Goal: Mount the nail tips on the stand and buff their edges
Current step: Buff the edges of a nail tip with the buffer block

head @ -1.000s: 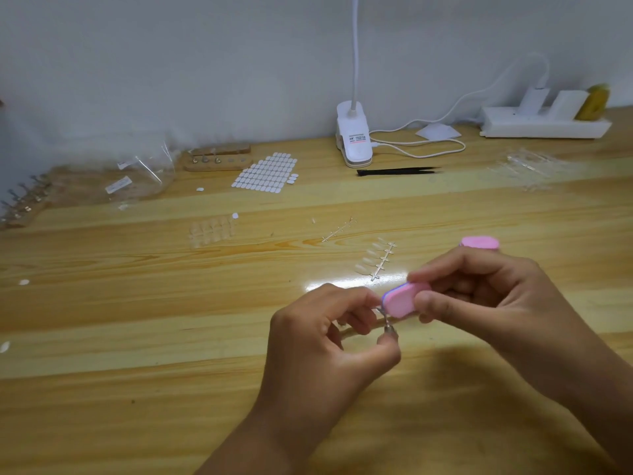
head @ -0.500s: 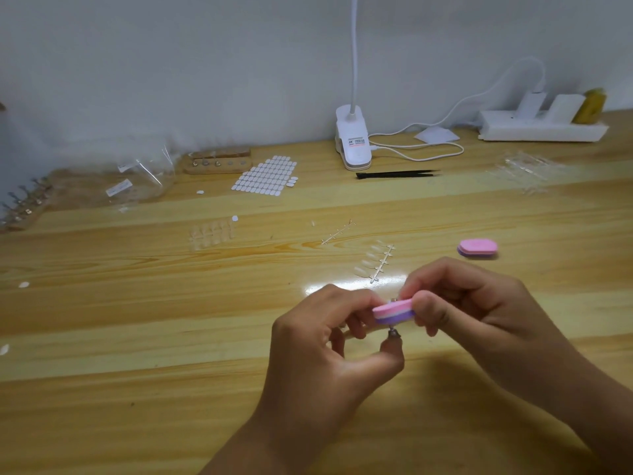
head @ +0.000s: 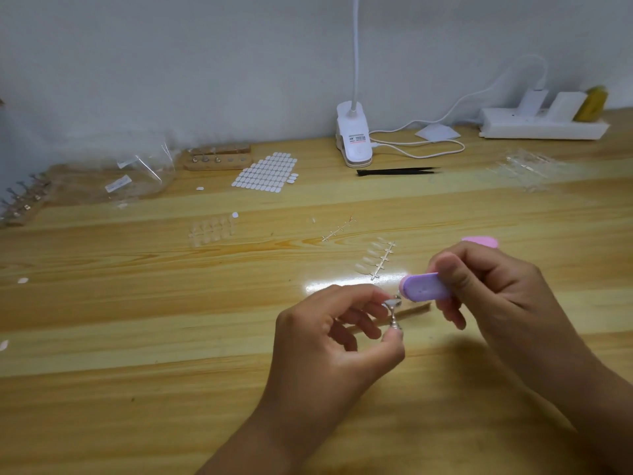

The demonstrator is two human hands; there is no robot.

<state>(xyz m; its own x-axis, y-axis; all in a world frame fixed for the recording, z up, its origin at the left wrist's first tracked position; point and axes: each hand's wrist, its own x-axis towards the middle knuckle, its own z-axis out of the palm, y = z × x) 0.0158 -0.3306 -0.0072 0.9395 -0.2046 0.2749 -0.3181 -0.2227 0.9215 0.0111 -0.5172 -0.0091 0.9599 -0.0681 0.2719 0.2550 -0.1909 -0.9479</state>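
Note:
My left hand point(head: 325, 341) pinches a small metal stand pin point(head: 394, 315) between thumb and fingers, with a clear nail tip on its top. My right hand point(head: 489, 293) grips a small oval buffer block point(head: 424, 286), purple face toward me, its left end right beside the nail tip. A strip of clear nail tips on a sprue point(head: 375, 258) lies just beyond my hands. A wooden stand base point(head: 217, 158) with a few pins sits far back left. Another stand with several pins point(head: 24, 200) is at the left edge.
A second pink buffer point(head: 479, 241) lies behind my right hand. A sheet of white adhesive tabs point(head: 265, 173), black tweezers point(head: 397, 171), a clip lamp point(head: 354, 138), a power strip point(head: 544, 126), clear bags point(head: 137, 176) and clear nail-tip trays point(head: 527, 168) sit along the back. An empty sprue point(head: 337, 229) lies mid-table.
My right hand turned the buffer from its pink side to its purple face and lifted it slightly up and right of the nail tip. The pin in my left hand now shows more.

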